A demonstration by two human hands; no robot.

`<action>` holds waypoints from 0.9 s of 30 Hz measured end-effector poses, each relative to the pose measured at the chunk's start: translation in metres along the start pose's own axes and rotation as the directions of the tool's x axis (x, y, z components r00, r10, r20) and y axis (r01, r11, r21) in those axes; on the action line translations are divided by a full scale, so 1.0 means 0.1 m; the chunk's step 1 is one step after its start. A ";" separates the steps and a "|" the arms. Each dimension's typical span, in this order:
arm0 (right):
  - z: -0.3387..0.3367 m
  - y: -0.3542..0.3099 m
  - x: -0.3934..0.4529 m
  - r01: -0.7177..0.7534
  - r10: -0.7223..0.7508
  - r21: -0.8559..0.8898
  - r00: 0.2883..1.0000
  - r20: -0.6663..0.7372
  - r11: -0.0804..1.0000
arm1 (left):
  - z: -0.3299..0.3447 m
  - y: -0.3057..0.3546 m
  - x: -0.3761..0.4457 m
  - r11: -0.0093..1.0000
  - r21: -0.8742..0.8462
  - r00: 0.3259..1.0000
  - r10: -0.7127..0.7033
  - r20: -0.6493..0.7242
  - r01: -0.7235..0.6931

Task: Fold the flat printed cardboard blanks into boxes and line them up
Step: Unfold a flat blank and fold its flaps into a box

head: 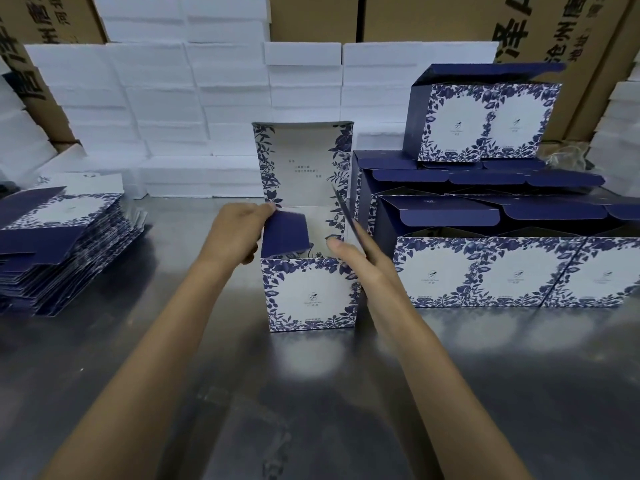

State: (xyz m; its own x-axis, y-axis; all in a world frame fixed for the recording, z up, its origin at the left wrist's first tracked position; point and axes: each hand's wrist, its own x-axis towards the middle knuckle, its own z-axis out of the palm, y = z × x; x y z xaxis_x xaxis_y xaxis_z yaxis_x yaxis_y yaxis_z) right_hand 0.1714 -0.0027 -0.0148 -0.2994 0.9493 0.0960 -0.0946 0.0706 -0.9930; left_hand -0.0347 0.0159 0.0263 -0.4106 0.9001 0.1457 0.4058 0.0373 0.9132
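One box (311, 292) is standing upright on the metal table (485, 393), centre of view, blue floral print on white, its tall lid panel (301, 164) sticking straight up at the back. The left hand (239, 233) is gripping the box's left side, thumb and fingers pinching the dark blue side flap (285, 233), which is leaning inward over the opening. The right hand (363, 261) is lying flat-fingered against the box's right side, fingers straight and pressing the right side flap (346, 216), which is showing edge-on and tilting up; it is not curling round anything.

One stack of flat blanks (59, 244) is sitting on the table at the left, well apart from the box; the number of sheets cannot be counted, too many thin edges. Finished boxes are lining up at the right: a front row (519, 271) just beside the right hand, showing three printed fronts, the last one cut off by the frame edge. More open boxes (485, 178) are sitting behind it with blue flaps up, count unclear. Two more boxes (485, 123) are sitting side by side on top of those, lid flaps up.

Behind everything, white foam blocks (173, 98) are piling up in many rows against brown shipping cartons (415, 15) with large printed characters; at least three cartons are showing.
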 end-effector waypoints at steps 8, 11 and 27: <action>-0.04 -0.07 0.04 -0.024 0.023 -0.015 0.999 -0.039 1.000 | 0.06 -0.18 -0.18 0.849 -0.527 0.999 0.051 0.000 -0.044; -0.07 -0.11 0.02 -0.008 0.001 -0.140 0.999 -0.046 0.990 | 0.09 -0.21 -0.24 0.810 -0.585 0.998 0.059 0.032 -0.030; -0.19 -0.71 0.10 -0.134 0.315 -0.625 0.930 0.188 0.769 | 0.02 -0.24 -0.27 0.798 -0.602 0.995 0.057 0.078 0.002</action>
State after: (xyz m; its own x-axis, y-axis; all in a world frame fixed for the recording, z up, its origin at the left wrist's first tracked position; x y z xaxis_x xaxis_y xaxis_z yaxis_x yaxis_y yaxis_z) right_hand 0.1928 0.0078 0.0555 -0.4870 0.8475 -0.2111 0.5609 0.1183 -0.8194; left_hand -0.0324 -0.0082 -0.0005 -0.3219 0.9319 0.1669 -0.1685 -0.2299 0.9585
